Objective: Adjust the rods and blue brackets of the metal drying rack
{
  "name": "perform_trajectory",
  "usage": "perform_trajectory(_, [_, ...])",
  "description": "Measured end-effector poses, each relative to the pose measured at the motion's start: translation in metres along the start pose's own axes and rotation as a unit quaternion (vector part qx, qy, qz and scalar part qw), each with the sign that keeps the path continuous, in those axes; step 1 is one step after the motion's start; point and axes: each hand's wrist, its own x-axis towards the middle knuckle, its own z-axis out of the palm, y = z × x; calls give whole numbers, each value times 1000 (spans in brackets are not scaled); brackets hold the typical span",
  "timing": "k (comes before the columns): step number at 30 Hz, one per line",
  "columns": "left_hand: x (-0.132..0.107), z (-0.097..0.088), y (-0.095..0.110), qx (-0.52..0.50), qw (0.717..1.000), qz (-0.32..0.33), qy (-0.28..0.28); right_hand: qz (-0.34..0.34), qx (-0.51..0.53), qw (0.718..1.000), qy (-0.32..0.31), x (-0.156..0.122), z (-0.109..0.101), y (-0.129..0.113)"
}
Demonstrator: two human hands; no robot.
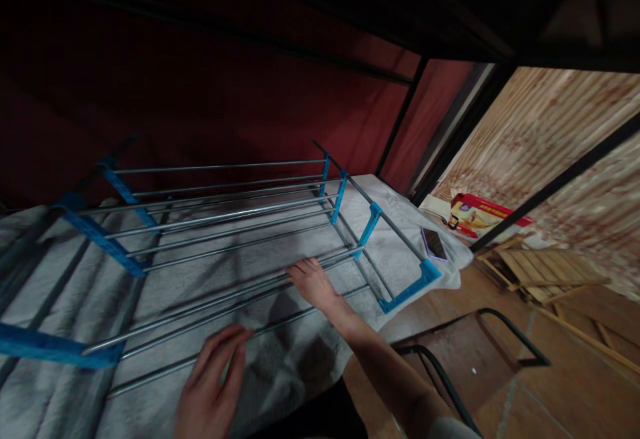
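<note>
A rack of thin metal tubes and blue plastic brackets (pixel 410 285) lies on a grey fleecy cover. My right hand (pixel 313 282) is over a metal tube (pixel 200 304) along the near side, its fingers bent around it; the grip underneath is partly hidden. Lower and to the left, my left hand (pixel 215 375) is at the nearest tube (pixel 150 377), fingers stretched forward and thumb apart. It holds nothing that I can see. A blue end bracket (pixel 60 345) joins the near tubes on the left; other tubes span the rack behind my hands.
A phone (pixel 434 243) rests on the grey cover (pixel 390 202) at the right. Beyond are a dark metal frame (pixel 400 122), a red and yellow box (pixel 480 217) and a folded wooden piece (pixel 550 272). A chair with dark tubing (pixel 515 332) stands on the tiled floor.
</note>
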Motion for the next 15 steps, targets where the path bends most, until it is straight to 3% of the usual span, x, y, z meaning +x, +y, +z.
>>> perform_trajectory(3, [69, 66, 48, -26, 994, 73, -72, 5, 35, 999, -6, 0, 9, -1])
perform_trajectory(6, [119, 139, 76, 131, 959, 153, -200, 40, 54, 998, -7, -2, 23, -2])
perform_trajectory(11, [152, 245, 79, 218, 900, 160, -343, 57, 48, 997, -38, 1, 37, -3])
perform_trajectory(15, [162, 291, 66, 255, 873, 137, -392, 41, 37, 996, -62, 3, 37, -7])
